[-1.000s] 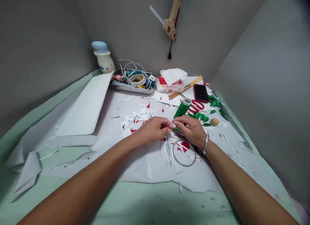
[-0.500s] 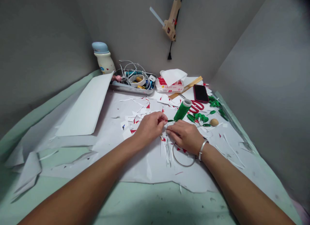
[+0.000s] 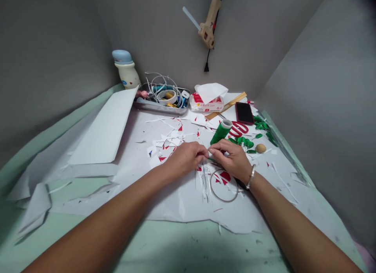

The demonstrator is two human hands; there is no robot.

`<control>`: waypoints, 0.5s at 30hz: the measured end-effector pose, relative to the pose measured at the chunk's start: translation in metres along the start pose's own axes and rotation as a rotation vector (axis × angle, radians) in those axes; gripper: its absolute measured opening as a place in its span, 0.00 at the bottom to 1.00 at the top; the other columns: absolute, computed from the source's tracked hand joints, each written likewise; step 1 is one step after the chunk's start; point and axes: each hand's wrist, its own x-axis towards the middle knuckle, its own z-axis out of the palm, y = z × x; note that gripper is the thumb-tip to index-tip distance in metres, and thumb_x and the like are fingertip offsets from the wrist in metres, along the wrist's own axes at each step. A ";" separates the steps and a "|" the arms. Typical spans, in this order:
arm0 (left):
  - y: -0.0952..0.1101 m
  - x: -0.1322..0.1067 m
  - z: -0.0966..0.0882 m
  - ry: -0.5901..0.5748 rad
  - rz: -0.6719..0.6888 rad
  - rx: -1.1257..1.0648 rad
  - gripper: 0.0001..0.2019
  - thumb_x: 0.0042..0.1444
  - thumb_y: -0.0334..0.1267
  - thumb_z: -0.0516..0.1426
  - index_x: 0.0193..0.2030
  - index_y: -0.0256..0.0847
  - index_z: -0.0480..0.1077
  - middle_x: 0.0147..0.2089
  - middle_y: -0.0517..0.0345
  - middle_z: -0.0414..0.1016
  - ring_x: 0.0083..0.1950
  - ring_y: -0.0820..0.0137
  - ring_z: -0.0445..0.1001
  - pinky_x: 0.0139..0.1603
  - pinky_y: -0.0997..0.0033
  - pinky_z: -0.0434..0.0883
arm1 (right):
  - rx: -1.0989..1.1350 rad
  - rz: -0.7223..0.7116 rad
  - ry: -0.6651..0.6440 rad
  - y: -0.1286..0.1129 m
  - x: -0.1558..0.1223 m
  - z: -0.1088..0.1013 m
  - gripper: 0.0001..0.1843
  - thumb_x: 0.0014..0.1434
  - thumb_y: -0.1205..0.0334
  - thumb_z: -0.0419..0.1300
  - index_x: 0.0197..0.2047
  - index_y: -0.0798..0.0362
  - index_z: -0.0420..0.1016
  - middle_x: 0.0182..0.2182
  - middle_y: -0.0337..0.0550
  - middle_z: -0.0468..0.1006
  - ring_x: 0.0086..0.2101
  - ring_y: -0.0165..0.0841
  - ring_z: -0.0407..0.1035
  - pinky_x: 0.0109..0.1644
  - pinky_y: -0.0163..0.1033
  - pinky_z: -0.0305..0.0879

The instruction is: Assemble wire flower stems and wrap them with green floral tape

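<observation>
Near the middle of the paper-covered table, my left hand (image 3: 188,157) is closed in a pinch on a thin green piece (image 3: 212,160), whose far end runs under my right hand (image 3: 232,157). My right thumb and forefinger are pressed together just above that piece, almost touching the left fingertips; what they pinch is too small to make out. Behind the right hand, a spool of green thread (image 3: 219,133) leans slightly. A thin metal ring (image 3: 212,188) lies on the paper below the hands, with red scraps inside it.
Green leaf-shaped pieces (image 3: 243,141), a round tan object (image 3: 260,148), red-handled scissors (image 3: 239,129) and a phone (image 3: 244,113) lie at right. Paper scraps (image 3: 170,138) are scattered left of the spool. Behind stand a metal tray (image 3: 161,107), a tissue pack (image 3: 205,105) and a bottle (image 3: 127,73). A glue gun (image 3: 209,28) hangs above.
Both hands have moved slightly down. My right hand has turned, bringing its thumb and forefinger together at the left fingertips. The thin green piece now slants down to the right, and the ring shows more fully.
</observation>
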 end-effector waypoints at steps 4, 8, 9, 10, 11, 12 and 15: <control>0.005 0.000 -0.003 0.021 -0.031 -0.138 0.08 0.53 0.33 0.53 0.36 0.41 0.73 0.37 0.57 0.76 0.37 0.70 0.71 0.40 0.69 0.65 | 0.153 0.125 -0.024 0.009 0.000 0.002 0.09 0.61 0.61 0.56 0.35 0.52 0.77 0.31 0.39 0.78 0.31 0.31 0.70 0.35 0.35 0.64; 0.008 0.000 -0.007 0.106 -0.054 -0.224 0.07 0.54 0.33 0.52 0.35 0.40 0.71 0.35 0.59 0.75 0.36 0.71 0.70 0.39 0.70 0.65 | 0.058 0.038 -0.066 0.007 -0.002 0.005 0.09 0.61 0.63 0.56 0.36 0.51 0.78 0.29 0.40 0.77 0.31 0.31 0.69 0.36 0.36 0.63; 0.008 0.000 -0.007 0.128 -0.059 -0.228 0.06 0.54 0.34 0.52 0.35 0.40 0.71 0.34 0.59 0.75 0.36 0.71 0.70 0.39 0.70 0.65 | -0.003 -0.006 -0.084 0.004 -0.002 0.005 0.09 0.61 0.64 0.56 0.36 0.51 0.78 0.28 0.40 0.76 0.31 0.31 0.68 0.37 0.36 0.63; 0.008 0.000 -0.007 0.151 -0.067 -0.218 0.06 0.54 0.34 0.52 0.34 0.40 0.70 0.34 0.59 0.75 0.36 0.70 0.70 0.39 0.70 0.65 | -0.076 -0.054 -0.105 0.001 -0.003 0.006 0.08 0.60 0.64 0.56 0.36 0.51 0.77 0.27 0.40 0.76 0.31 0.32 0.68 0.37 0.36 0.62; 0.007 0.000 -0.007 0.176 -0.076 -0.191 0.06 0.55 0.34 0.52 0.34 0.40 0.70 0.35 0.58 0.75 0.36 0.70 0.70 0.39 0.70 0.65 | -0.156 -0.103 -0.127 -0.003 -0.004 0.005 0.08 0.60 0.65 0.55 0.36 0.51 0.77 0.27 0.41 0.76 0.32 0.32 0.67 0.37 0.37 0.62; 0.006 0.000 -0.006 0.201 -0.081 -0.147 0.06 0.55 0.34 0.52 0.35 0.40 0.70 0.35 0.58 0.75 0.37 0.69 0.70 0.40 0.69 0.65 | -0.238 -0.150 -0.149 -0.007 -0.005 0.005 0.09 0.60 0.65 0.55 0.36 0.51 0.77 0.27 0.41 0.76 0.32 0.33 0.66 0.37 0.37 0.61; 0.003 0.000 -0.004 0.228 -0.069 0.040 0.07 0.54 0.32 0.51 0.34 0.41 0.70 0.37 0.55 0.74 0.39 0.67 0.70 0.42 0.67 0.65 | -0.410 -0.255 -0.168 -0.016 -0.006 0.002 0.10 0.61 0.66 0.52 0.37 0.52 0.76 0.28 0.44 0.75 0.32 0.35 0.65 0.35 0.38 0.59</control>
